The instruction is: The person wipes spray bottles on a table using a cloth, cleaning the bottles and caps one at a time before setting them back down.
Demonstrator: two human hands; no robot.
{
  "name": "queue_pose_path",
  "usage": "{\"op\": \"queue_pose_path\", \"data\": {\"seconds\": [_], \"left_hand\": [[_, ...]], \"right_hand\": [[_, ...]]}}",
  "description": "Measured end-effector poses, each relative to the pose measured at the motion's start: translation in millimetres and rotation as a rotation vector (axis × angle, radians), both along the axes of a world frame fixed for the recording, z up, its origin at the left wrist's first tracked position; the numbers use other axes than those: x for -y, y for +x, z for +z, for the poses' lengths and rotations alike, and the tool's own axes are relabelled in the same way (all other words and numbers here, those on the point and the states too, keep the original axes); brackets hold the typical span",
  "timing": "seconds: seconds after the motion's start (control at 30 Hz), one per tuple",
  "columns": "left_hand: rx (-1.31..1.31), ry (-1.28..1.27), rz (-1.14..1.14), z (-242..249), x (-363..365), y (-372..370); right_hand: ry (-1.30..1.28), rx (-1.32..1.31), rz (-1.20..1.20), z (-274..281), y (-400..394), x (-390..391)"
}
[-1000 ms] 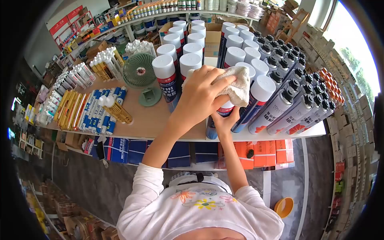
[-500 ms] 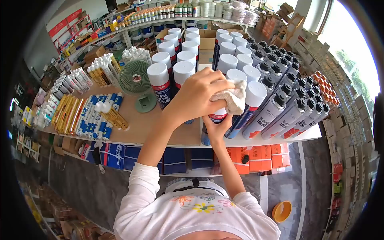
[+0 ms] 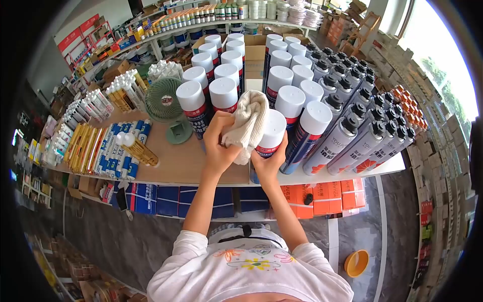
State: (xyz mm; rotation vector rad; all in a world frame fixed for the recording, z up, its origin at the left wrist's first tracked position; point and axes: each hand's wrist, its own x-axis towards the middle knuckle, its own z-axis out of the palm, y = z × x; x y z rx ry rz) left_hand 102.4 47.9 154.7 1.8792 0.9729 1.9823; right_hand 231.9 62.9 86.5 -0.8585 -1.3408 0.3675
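My left hand is closed on a crumpled white knitted cloth, which is bunched up against the left side of a spray can. That can, with a white cap and a red and blue label, is in the grip of my right hand, whose fingers wrap its body. Its lower part is mostly hidden by the hand. Just behind and to the right stand more white-capped cans in rows. To the left of the cloth, another group of the same cans stands upright.
Silver cans with black nozzles crowd the right side of the table. A green fan and sealant tubes occupy the left. Blue boxes and orange boxes sit beneath. A yellow bucket is on the floor.
My left hand and the cloth have moved left and down, from over the can's top to its left side. The can's white cap now shows. My right hand still grips the can.
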Motion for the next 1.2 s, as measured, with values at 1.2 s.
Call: {"op": "queue_pose_path", "data": {"seconds": [1.2], "left_hand": [[-0.536, 0.524, 0.553, -39.7, 32.1, 44.8]], "right_hand": [[-0.176, -0.181, 0.533, -15.1, 21.6, 1.0]]}}
